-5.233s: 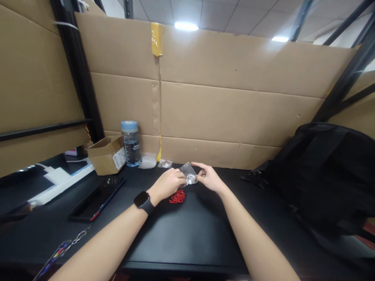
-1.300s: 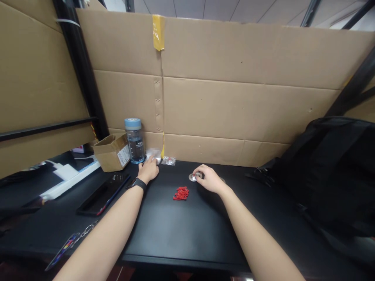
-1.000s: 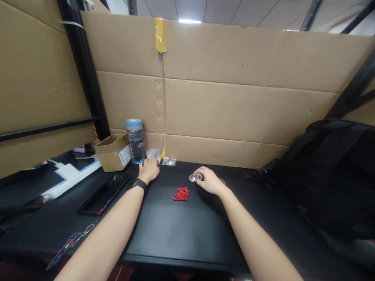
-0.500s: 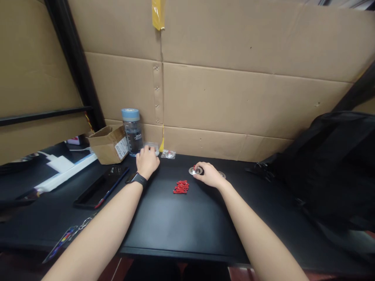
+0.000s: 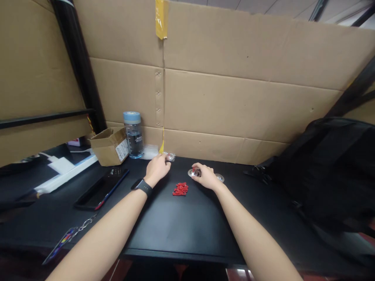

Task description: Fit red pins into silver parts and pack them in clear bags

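My right hand (image 5: 204, 176) is closed in a pinch over a round, shiny metal disc (image 5: 190, 173) on the black table. Between its thumb and index finger shows a small red piece (image 5: 193, 169), standing at the disc. A second metal disc (image 5: 219, 178) lies by the right wrist, partly covered. My left hand (image 5: 157, 168), with a black watch on the wrist, reaches forward, thumb apart from the fingers. Its fingertips are at the left edge of a small clear packet (image 5: 170, 157) with a round piece inside. Nearer me lies a pile of several small red pieces (image 5: 180, 189).
A clear plastic box (image 5: 150, 151), a blue-capped bottle (image 5: 134, 136) and an open cardboard box (image 5: 108, 148) stand along the back left. A phone (image 5: 101, 189), keychain (image 5: 68, 236) and white power strip (image 5: 67, 175) lie left. A black backpack (image 5: 328, 175) fills the right; a cardboard wall (image 5: 219, 105) stands behind.
My left hand has moved right, from the clear plastic box to the small packet. The right hand stays at its disc with the red piece. The view has tilted up slightly.
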The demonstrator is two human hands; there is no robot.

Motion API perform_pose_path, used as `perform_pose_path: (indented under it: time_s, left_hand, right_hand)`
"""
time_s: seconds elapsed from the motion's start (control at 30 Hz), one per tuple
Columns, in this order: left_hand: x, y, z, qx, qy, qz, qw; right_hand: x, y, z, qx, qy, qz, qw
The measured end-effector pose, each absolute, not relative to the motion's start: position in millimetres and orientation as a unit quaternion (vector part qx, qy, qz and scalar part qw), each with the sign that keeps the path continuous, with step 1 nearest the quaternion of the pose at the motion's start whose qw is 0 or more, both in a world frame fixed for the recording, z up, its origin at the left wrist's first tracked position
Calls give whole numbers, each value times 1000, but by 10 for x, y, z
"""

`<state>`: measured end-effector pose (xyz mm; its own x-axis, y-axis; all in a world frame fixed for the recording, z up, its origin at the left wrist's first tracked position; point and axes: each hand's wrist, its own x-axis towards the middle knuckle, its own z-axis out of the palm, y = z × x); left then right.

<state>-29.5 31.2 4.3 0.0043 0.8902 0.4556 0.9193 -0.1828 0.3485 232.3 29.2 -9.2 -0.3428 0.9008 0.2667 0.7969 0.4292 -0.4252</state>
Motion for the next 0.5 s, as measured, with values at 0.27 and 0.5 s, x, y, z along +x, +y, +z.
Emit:
perform_pose_path:
  time_s: [0.27,0.5]
  left_hand:
    - [-146,274,20,-809,-463,-359,-39]
    - [53,167,1,-786,-374,-476,-123]
  right_hand:
    - [2208,290,-86,-461,-746,232,420]
    - [2054,178,28,-378,-628,455,506]
